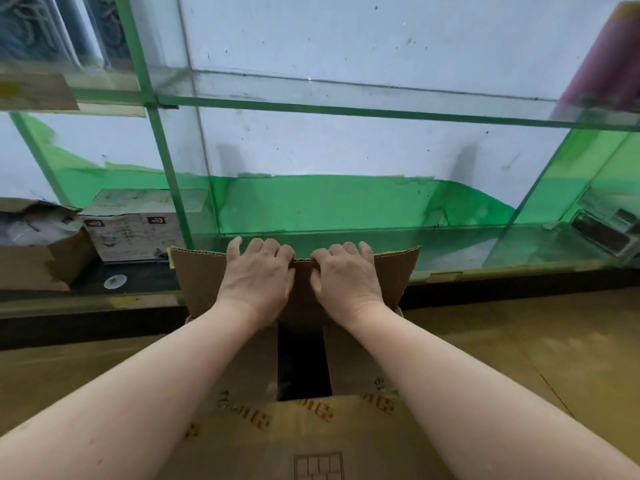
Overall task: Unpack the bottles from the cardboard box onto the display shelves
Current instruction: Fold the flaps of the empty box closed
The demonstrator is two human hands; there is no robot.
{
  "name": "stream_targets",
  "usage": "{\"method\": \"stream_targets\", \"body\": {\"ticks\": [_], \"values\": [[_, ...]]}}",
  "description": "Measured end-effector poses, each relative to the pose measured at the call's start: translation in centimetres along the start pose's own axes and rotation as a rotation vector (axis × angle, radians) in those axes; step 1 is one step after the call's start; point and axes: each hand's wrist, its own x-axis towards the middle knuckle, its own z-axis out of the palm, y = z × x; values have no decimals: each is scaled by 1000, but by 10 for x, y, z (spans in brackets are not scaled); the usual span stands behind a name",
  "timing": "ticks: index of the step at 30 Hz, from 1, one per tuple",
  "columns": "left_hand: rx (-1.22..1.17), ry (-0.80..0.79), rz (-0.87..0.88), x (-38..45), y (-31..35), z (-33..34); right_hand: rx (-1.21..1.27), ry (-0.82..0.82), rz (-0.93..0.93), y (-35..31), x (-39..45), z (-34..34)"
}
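Two hands hold the far flap of a cardboard box in front of glass shelves.

The near flap (pixel 277 441) of the cardboard box (pixel 242 368) lies closest, with printed marks, and a dark gap shows between the side flaps; no bottle can be made out inside. Beyond it the left hand (pixel 256 275) and the right hand (pixel 346 277) grip the upright far flap (pixel 197 275), fingers curled over its top edge, close together. Behind stand the glass display shelves (pixel 346 110) with green edges; a pink bottle (pixel 602 60) stands on the upper shelf at right, and small boxes (pixel 131 226) sit at left.
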Motion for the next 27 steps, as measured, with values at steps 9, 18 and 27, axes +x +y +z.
{"method": "stream_targets", "body": {"ticks": [9,18,27], "values": [[-2,-198,44,-83,18,14,-74,-199,-50,-6,-79,18],[16,-381,50,-104,24,36,-23,-376,-17,-10,-98,36],[8,-549,51,-111,17,57,-5,-489,-19,-7,-109,56]]}}
